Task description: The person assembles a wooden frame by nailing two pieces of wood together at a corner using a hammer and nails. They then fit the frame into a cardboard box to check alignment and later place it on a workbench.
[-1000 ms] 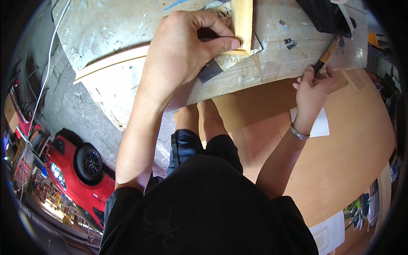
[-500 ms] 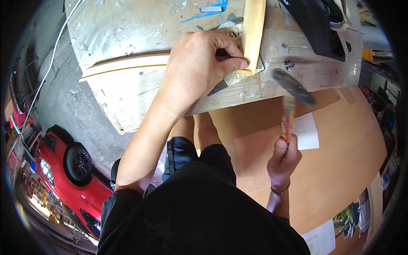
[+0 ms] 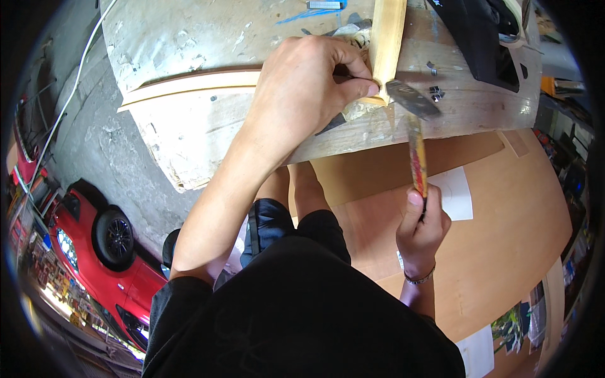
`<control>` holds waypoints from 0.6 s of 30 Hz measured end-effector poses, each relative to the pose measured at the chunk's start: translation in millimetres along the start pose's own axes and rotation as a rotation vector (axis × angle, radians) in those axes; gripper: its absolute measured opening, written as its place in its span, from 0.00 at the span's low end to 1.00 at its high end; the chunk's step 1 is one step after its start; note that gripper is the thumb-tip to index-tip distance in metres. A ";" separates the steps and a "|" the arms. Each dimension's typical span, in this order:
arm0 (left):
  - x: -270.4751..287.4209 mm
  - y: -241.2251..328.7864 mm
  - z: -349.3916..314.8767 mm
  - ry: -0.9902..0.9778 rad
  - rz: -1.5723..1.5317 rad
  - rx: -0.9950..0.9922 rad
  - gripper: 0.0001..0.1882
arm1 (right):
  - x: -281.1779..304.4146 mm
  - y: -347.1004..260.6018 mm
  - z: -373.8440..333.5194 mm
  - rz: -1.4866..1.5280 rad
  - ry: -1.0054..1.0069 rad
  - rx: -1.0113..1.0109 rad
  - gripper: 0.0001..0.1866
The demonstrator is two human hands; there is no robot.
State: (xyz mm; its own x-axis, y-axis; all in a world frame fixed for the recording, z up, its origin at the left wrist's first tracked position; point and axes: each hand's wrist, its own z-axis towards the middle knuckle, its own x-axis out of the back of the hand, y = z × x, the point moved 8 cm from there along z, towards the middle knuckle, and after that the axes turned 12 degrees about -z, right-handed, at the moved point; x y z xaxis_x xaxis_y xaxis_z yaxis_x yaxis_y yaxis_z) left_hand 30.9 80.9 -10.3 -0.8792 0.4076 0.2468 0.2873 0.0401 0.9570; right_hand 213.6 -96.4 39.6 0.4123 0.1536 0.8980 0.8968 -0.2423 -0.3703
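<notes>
Two pale wooden moulding strips meet at a corner on the worktable. The long strip (image 3: 189,84) runs left from beneath my left hand (image 3: 309,85), and the other strip (image 3: 387,44) extends toward the far edge. Thumb and fingers of my left hand are closed on the long strip beside the corner; whether a small nail is pinched there, I cannot make out. My right hand (image 3: 423,223) grips a hammer (image 3: 417,148) low on its worn red and yellow handle. The dark hammer head (image 3: 413,99) is at the outer side of the corner, touching or very close.
The worn worktable (image 3: 208,132) has small metal clips (image 3: 436,94) right of the hammer and a staple strip (image 3: 324,5) near blue marks. A black object (image 3: 479,44) lies at the far right. Brown board (image 3: 504,220) spans the right below; a red car (image 3: 107,271) stands left.
The hammer has swung up and left, from out over the table's near edge to the strip corner. My left hand keeps its hold there. The whole view has shifted slightly.
</notes>
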 end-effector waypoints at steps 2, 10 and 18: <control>1.0 -4.1 -0.8 0.000 -0.015 0.013 0.09 | 9.2 -7.1 1.7 0.023 0.048 0.042 0.10; -2.3 -6.4 -1.7 -0.013 -0.053 0.033 0.08 | 3.2 0.6 1.6 0.014 -0.017 -0.025 0.10; -3.4 -6.6 -0.7 -0.012 -0.054 0.041 0.07 | -0.9 -0.8 4.3 0.006 -0.002 0.006 0.10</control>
State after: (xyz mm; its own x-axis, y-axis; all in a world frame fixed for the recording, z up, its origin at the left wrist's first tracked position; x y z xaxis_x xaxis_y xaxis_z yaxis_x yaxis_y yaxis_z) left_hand 31.7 78.6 -17.4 -0.8891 0.4149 0.1932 0.2552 0.0992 0.9618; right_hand 213.2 -92.2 38.1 0.4176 0.1544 0.8954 0.8954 -0.2377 -0.3766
